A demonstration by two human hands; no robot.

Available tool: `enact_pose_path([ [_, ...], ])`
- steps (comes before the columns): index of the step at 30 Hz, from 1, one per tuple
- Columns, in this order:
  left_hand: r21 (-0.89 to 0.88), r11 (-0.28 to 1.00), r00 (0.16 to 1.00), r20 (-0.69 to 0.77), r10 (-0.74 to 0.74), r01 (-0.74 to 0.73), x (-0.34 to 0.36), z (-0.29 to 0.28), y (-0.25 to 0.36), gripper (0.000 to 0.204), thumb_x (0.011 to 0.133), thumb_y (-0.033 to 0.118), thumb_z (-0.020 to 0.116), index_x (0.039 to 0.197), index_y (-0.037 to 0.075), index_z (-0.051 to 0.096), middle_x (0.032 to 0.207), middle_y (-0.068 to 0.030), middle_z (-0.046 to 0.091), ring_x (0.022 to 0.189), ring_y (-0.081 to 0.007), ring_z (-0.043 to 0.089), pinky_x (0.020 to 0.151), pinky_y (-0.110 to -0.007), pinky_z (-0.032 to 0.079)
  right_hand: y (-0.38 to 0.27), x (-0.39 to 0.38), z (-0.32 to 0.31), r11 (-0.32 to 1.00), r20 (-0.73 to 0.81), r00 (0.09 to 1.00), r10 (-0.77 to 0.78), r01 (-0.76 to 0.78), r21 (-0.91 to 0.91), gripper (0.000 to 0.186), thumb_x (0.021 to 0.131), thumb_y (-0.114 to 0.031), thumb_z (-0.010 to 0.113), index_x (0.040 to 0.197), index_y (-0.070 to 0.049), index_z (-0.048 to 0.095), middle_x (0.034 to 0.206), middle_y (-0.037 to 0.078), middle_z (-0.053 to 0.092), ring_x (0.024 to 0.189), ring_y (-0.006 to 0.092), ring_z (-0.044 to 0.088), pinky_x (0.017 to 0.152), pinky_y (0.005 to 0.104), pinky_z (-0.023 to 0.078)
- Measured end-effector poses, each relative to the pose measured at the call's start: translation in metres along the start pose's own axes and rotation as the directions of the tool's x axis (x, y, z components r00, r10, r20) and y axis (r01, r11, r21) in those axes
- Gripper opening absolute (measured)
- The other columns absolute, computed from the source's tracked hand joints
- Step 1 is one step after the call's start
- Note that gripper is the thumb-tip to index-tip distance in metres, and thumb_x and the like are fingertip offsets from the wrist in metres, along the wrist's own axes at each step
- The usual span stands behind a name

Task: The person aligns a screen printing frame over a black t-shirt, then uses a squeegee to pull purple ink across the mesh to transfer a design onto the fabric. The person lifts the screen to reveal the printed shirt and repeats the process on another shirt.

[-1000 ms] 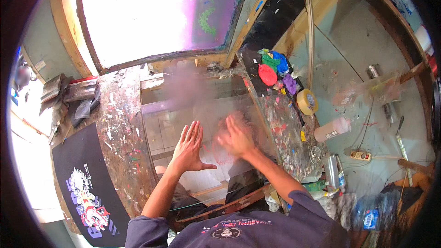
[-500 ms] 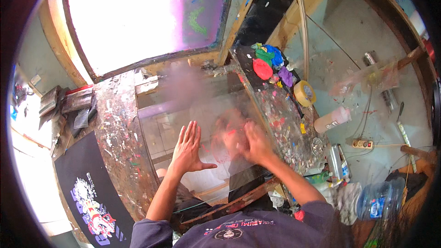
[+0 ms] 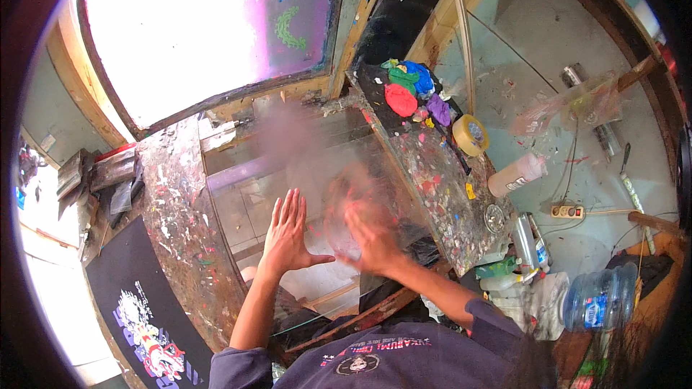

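Observation:
A see-through, glass-like pane [image 3: 249, 209] with hazy smears spans the gap in the paint-spattered table, and the floor shows through it. On or just over its near part is my left hand [image 3: 286, 236], fingers pointing away and thumb stretched toward the right. To the right, my right hand [image 3: 373, 240] lies over the pane, its fingers slanting up and left, somewhat blurred. Neither hand visibly holds anything; whether the palms touch the pane cannot be made out. Reddish blurred marks show just beyond my right fingers.
On the table's right side [image 3: 440, 173] sit red, green, blue and purple lumps [image 3: 401, 100], a tape roll [image 3: 471, 135] and a pale bottle [image 3: 517, 176]. A framed screen [image 3: 303, 36] stands behind. Lower left lies a printed black cloth [image 3: 122, 281]; lower right, a water jug [image 3: 598, 299].
My right hand has moved left and a little toward me, nearer my left hand. The left hand holds nearly the same place. The whole view has shifted slightly.

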State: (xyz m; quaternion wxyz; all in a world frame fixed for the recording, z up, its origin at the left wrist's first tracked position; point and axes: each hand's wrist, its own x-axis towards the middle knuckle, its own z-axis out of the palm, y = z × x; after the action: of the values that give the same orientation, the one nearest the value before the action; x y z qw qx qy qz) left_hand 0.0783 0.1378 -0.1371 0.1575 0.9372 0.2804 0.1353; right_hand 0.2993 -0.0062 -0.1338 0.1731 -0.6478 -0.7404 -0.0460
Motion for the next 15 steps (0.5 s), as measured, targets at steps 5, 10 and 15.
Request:
enact_pose_path([
  [5, -0.002, 1.0, 1.0, 0.01, -0.012, 0.012, -0.001, -0.002, -0.001, 0.155, 0.059, 0.093, 0.073, 0.159, -0.015, 0.026, 0.17, -0.0315, 0.021, 0.162, -0.0399, 0.013, 0.133, -0.053, 0.007, 0.046, 0.012, 0.0, 0.971, 0.037, 0.97, 0.24, -0.24, -0.012, 0.098, 0.092, -0.078, 0.055, 0.14, 0.007, 0.059, 0.145, 0.028, 0.058, 0.143, 0.0448, 0.049, 0.123, 0.0573, 0.032],
  [10, 0.005, 1.0, 1.0, 0.016, -0.011, 0.011, 0.005, -0.002, 0.0, 0.155, 0.058, 0.093, 0.073, 0.159, -0.015, 0.026, 0.171, -0.0308, 0.02, 0.163, -0.0397, 0.012, 0.133, -0.053, 0.007, 0.027, -0.007, 0.003, 0.993, 0.09, 0.992, 0.094, -0.099, 0.062, 0.101, 0.092, -0.077, 0.055, 0.147, 0.008, 0.051, 0.155, 0.029, 0.048, 0.148, 0.0446, 0.043, 0.125, 0.0549, 0.03],
  [15, 0.005, 1.0, 1.0, 0.013, -0.015, 0.015, 0.004, -0.003, 0.003, 0.155, 0.057, 0.092, 0.075, 0.159, -0.015, 0.026, 0.171, -0.0303, 0.02, 0.163, -0.0404, 0.011, 0.132, -0.053, 0.008, 0.051, -0.004, 0.003, 0.932, 0.007, 0.941, 0.338, -0.334, -0.143, 0.103, 0.096, -0.072, 0.055, 0.152, 0.013, 0.042, 0.159, 0.033, 0.043, 0.151, 0.0452, 0.039, 0.126, 0.0537, 0.029],
])
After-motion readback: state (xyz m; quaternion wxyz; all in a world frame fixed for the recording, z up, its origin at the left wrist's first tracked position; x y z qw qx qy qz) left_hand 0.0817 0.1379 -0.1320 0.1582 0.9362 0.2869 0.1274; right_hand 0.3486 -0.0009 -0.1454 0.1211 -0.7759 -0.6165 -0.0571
